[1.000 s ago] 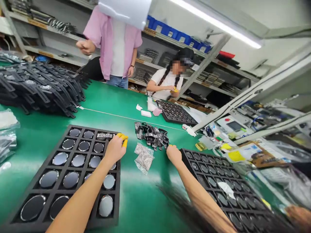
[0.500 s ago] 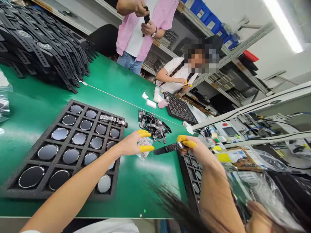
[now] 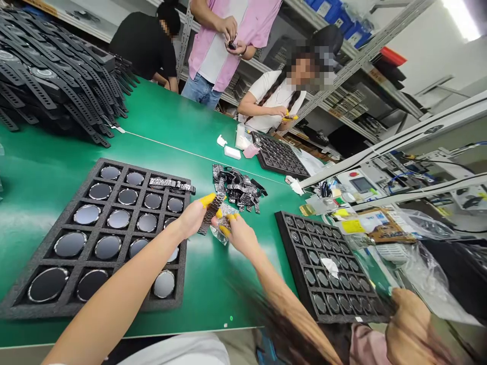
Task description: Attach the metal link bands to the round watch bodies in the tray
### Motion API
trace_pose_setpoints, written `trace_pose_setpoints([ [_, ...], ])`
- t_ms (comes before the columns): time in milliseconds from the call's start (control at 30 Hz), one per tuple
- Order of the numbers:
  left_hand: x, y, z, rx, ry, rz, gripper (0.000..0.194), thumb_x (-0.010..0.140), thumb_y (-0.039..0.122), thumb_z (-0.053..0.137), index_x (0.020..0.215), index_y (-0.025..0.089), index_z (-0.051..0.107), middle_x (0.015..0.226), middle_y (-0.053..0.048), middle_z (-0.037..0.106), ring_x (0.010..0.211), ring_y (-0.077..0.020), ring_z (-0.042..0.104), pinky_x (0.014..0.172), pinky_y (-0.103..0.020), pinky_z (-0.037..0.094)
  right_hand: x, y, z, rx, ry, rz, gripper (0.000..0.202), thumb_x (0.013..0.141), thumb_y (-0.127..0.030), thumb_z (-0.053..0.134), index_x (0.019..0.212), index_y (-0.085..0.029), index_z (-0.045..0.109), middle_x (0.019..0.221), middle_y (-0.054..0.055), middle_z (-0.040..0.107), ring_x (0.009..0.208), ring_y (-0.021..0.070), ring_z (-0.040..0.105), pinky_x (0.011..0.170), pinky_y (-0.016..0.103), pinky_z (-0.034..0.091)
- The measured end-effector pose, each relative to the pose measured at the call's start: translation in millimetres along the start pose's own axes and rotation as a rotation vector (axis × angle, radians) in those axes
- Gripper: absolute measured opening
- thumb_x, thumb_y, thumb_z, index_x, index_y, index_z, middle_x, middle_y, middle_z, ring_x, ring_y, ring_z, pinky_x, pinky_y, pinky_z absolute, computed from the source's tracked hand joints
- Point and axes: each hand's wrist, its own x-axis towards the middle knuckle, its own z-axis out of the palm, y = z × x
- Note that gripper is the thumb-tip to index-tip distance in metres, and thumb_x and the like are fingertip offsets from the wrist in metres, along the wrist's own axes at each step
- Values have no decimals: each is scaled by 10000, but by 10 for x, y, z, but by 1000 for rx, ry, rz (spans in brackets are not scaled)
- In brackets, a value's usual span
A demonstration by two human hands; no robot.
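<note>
My left hand [image 3: 193,218], with yellow finger cots, is closed on a dark metal-link watch band [image 3: 212,214], which slants down toward the table. Close beside it, my right hand [image 3: 242,234], also in yellow finger cots, has its fingers pinched at a small clear plastic bag [image 3: 219,235]. Anything small between those fingertips is hidden. Just beyond both hands lies a heap of black link bands [image 3: 239,186]. To the left, a grey foam tray [image 3: 182,284] holds round watch faces in its compartments, and another link band [image 3: 172,185] rests across its far corner.
A pile of black strapped watches [image 3: 57,76] stands at the far left of the green table [image 3: 160,124]. A second foam tray [image 3: 300,291] of round pieces lies at right. Other people stand or sit across the table, and a co-worker's arm [image 3: 409,324] shows at lower right.
The band my right hand held is now in my left hand. My right hand has moved left to the plastic bag, uncovering the right tray. The view has shifted slightly.
</note>
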Motion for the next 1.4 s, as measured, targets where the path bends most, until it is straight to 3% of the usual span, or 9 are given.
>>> trace_pose_setpoints([
  [167, 2, -8, 3, -40, 20, -93, 344, 942, 446, 694, 936, 105, 740, 787, -51, 641, 590, -109, 486, 593, -251, 442, 13, -198, 85, -166, 0, -27, 218, 1078, -222, 485, 1242, -147, 606, 1259, 176, 642, 1089, 286, 668, 741, 309, 511],
  [367, -17, 1, -56, 97, 61, -96, 364, 767, 391, 886, 928, 131, 688, 779, -11, 617, 592, -105, 551, 586, -254, 489, 18, 313, 137, 272, 60, -233, 71, 1020, -251, 595, 975, -211, 632, 1009, 66, 688, 890, 226, 661, 789, 315, 509],
  [500, -19, -8, -44, 183, 52, -99, 461, 673, 384, 940, 902, 161, 607, 783, 3, 634, 557, -97, 572, 549, -238, 470, 19, 511, 120, 488, 102, -261, 77, 969, -288, 665, 970, -216, 639, 921, 28, 691, 836, 207, 639, 775, 307, 507],
  [633, -14, -7, -29, 234, 52, -109, 501, 646, 391, 958, 871, 168, 569, 755, 14, 628, 547, -81, 562, 551, -221, 461, 67, 427, 57, 269, 146, -132, 87, 971, -295, 680, 986, -217, 645, 949, 41, 686, 831, 207, 632, 728, 286, 452],
  [733, -3, -13, -49, 266, 72, -127, 481, 694, 414, 931, 876, 167, 560, 751, 8, 634, 524, -79, 560, 539, -225, 457, 78, 339, 50, 115, 73, -100, 71, 991, -259, 655, 1038, -207, 652, 1066, 78, 684, 882, 217, 647, 713, 280, 438],
  [867, 17, -27, -96, 329, 106, -167, 418, 772, 407, 882, 870, 170, 552, 757, -2, 644, 487, -84, 561, 512, -236, 454, -25, 392, 37, 224, 54, -169, 245, 1029, -234, 591, 1270, -201, 620, 1159, 89, 655, 940, 215, 663, 767, 289, 492],
  [967, 28, -41, -113, 350, 114, -170, 373, 797, 376, 861, 864, 166, 560, 749, -2, 645, 478, -85, 567, 507, -235, 458, -140, 412, 47, 189, 106, -191, 241, 1056, -257, 545, 1267, -237, 662, 1169, 95, 649, 991, 229, 662, 815, 308, 519],
  [1200, 30, -59, -115, 366, 103, -180, 351, 808, 377, 847, 848, 166, 569, 758, -4, 652, 463, -80, 565, 492, -228, 451, -95, 102, 207, -97, 50, -11, 406, 1065, -270, 530, 1467, -241, 571, 1203, 166, 668, 1115, 294, 639, 770, 328, 538],
  [1400, 39, -55, -129, 379, 105, -174, 421, 752, 428, 889, 843, 169, 569, 744, -3, 655, 465, -87, 569, 494, -233, 458, 164, 120, 48, 18, -19, -57, 310, 1029, -248, 575, 1330, -182, 611, 1214, 152, 670, 998, 267, 671, 733, 308, 474],
])
